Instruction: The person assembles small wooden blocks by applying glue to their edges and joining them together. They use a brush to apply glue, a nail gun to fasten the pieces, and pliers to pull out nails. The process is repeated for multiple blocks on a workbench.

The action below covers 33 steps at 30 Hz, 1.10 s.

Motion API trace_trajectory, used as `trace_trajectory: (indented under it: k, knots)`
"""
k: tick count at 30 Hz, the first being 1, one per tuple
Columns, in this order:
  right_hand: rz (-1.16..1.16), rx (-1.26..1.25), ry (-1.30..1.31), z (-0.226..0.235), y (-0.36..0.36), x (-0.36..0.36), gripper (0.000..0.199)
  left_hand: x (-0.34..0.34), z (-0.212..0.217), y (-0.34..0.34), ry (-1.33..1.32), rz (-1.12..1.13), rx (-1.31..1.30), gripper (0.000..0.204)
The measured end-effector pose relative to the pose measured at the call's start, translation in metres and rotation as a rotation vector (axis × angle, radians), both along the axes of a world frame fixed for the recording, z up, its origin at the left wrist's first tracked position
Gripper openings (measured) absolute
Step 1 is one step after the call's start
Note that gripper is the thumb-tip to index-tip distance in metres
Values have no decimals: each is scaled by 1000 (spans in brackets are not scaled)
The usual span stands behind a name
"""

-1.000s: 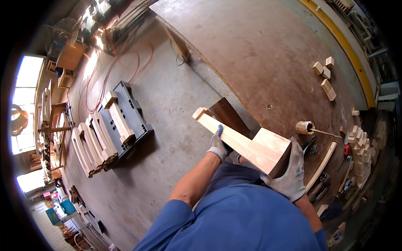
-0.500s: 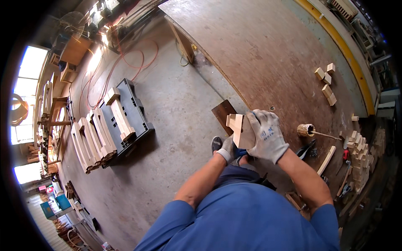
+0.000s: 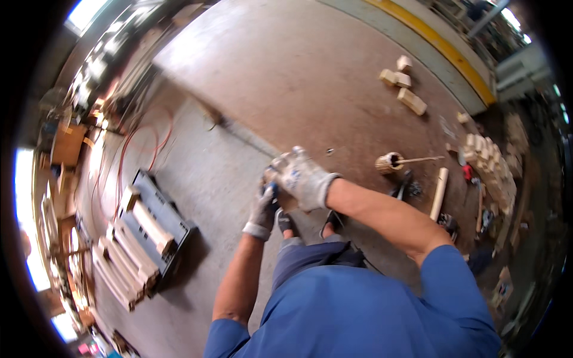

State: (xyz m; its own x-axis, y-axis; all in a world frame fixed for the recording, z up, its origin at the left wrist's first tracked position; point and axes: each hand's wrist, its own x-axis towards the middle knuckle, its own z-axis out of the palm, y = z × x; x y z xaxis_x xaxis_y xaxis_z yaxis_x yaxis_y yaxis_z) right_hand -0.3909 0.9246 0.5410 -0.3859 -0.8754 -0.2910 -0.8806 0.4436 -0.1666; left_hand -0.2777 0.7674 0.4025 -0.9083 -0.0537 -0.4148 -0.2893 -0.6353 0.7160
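Both my hands wear pale work gloves and are together just off the near edge of the worktable (image 3: pixel 250 77). Between them is a wooden piece (image 3: pixel 289 203), mostly hidden; only a brownish face shows below the palm. My right hand (image 3: pixel 305 180) lies over its top with the fingers curled around the far side. From the left and below, my left hand (image 3: pixel 262 210) grips the same piece, its fingers partly covered. Motion blurs the fingertips of both hands.
On the table are several small wood blocks (image 3: pixel 412 101), a round pot with a stick (image 3: pixel 389 162), a wooden bar (image 3: pixel 439 194) and a stack of blocks (image 3: pixel 489 158). At left on the floor, a grey pallet (image 3: pixel 156 209) bears long wooden pieces (image 3: pixel 134 253). Red hoses (image 3: pixel 156 146) lie beyond.
My hands have shifted left with the wooden piece, which has turned so its light, notched end no longer shows. The whole view has swung. The dark board behind the hands is out of sight.
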Motion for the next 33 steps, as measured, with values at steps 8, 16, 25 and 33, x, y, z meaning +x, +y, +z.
trace_trajectory:
  k: [8,16,25,33]
  knots:
    - [-240,-315,197,-28,46,42,76,-10,-50,-30,-41,38,60,48]
    - [-1294,-492,-9,-91,266,122,48,-9,-52,-23,-102,144,-17,61]
    - [-1761,53,225,-149,433,142,50,5,-51,-11,-103,214,-15,46]
    - [-1875,-27,87,-185,467,130,40,-7,-20,-10,-181,165,-152,58]
